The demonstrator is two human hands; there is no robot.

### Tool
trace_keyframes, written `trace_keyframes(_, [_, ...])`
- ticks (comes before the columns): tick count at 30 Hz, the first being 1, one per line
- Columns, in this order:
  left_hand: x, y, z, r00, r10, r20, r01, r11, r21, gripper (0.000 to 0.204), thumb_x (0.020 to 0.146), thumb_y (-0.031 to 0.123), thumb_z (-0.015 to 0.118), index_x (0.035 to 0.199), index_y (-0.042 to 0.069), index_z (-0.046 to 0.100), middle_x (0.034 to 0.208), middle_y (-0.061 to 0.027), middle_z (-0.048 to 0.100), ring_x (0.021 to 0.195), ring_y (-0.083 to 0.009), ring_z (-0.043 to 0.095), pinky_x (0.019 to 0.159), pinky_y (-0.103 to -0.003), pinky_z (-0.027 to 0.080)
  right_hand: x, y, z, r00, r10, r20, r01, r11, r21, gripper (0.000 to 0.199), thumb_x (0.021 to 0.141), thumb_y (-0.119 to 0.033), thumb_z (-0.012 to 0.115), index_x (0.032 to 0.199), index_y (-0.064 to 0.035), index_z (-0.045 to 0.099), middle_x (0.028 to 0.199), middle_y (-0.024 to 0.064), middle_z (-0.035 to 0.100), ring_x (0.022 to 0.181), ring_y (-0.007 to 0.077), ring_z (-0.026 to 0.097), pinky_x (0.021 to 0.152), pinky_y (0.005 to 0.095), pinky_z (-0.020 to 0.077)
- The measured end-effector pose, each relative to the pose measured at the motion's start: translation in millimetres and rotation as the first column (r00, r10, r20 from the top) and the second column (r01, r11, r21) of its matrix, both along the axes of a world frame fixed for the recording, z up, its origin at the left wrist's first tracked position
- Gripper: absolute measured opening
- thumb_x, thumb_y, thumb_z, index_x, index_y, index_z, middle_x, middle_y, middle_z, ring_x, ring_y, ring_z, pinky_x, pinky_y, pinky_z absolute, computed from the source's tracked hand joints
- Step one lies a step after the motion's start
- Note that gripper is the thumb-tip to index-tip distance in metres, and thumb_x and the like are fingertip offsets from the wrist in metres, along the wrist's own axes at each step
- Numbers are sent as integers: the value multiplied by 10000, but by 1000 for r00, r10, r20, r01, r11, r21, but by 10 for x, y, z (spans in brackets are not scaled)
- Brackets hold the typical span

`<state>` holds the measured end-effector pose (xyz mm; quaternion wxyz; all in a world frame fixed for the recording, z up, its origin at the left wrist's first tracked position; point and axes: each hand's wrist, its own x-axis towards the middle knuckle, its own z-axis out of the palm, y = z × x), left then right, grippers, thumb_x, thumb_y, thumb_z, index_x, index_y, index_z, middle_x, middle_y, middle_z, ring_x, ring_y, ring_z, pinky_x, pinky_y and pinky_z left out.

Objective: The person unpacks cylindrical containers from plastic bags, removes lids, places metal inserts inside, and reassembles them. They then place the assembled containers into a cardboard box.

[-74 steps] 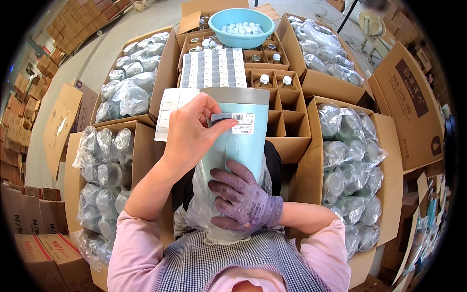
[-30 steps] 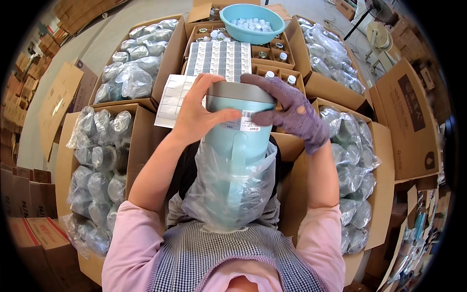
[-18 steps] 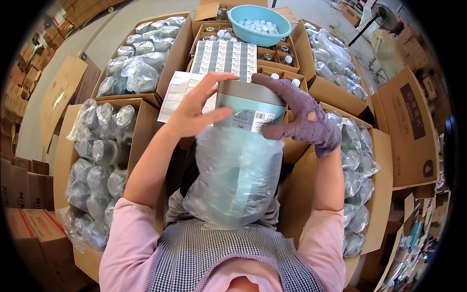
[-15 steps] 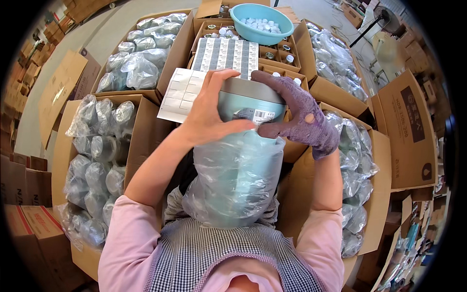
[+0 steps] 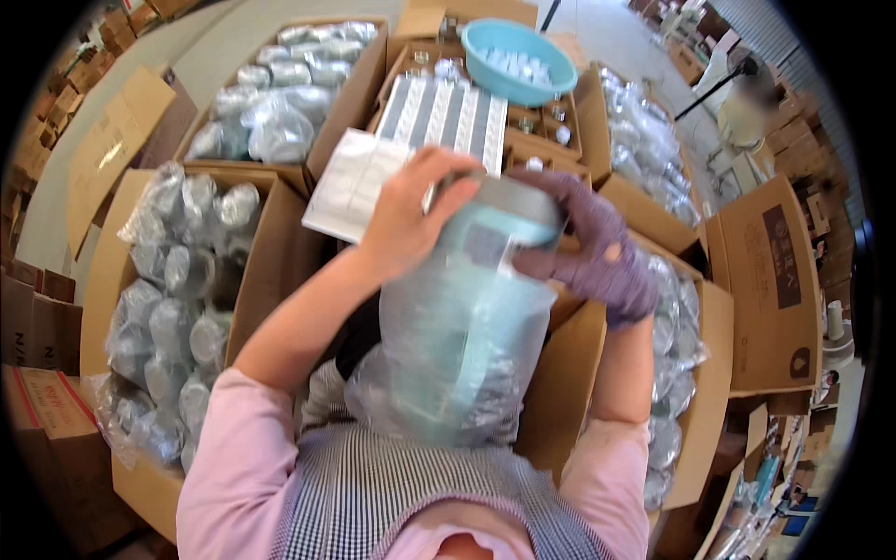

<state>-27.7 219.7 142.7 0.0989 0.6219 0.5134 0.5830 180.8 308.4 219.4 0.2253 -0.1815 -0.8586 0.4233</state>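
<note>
A light-blue canister with a grey lid stands tilted in my lap, its top leaning to the right. A clear plastic bag covers its lower part, and a label sits near the top. My bare left hand grips the lid's left edge, thumb and fingers bent over the rim. On the right side my right hand, in a purple glove, clasps the canister's top, thumb across the front by the label. Motion blurs the fingertips somewhat.
Open cartons of plastic-wrapped items stand at left and right. Ahead lie a sticker sheet and a white sheet. A blue basin of small white caps rests on a divided carton.
The canister's top has tipped to the right, and both hands have moved with it. My left thumb has shifted from the canister's front up to the lid. The whole view has turned slightly.
</note>
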Motion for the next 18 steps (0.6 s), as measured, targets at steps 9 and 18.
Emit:
trace_keyframes(9, [947,-1163,-133,916,93,-390,-200,949,-243,726,834,200,745,1264,-228,347,1258,-417,430,1149,-535,486,1011,-506,433,-512,-149,71,769,-509,387,35,638,769,612,818,-592,619,1104,-51,620,944,162,692,936,296,655,873,426,437])
trace_keyframes(18, [966,-1338,-529,953,129,-275,-183,967,-179,605,840,120,698,1232,-216,382,1251,-442,459,1091,-563,526,954,-500,474,-604,-255,-166,753,-599,272,-52,358,932,455,944,-485,503,1101,-79,633,893,109,712,854,270,686,851,420,463])
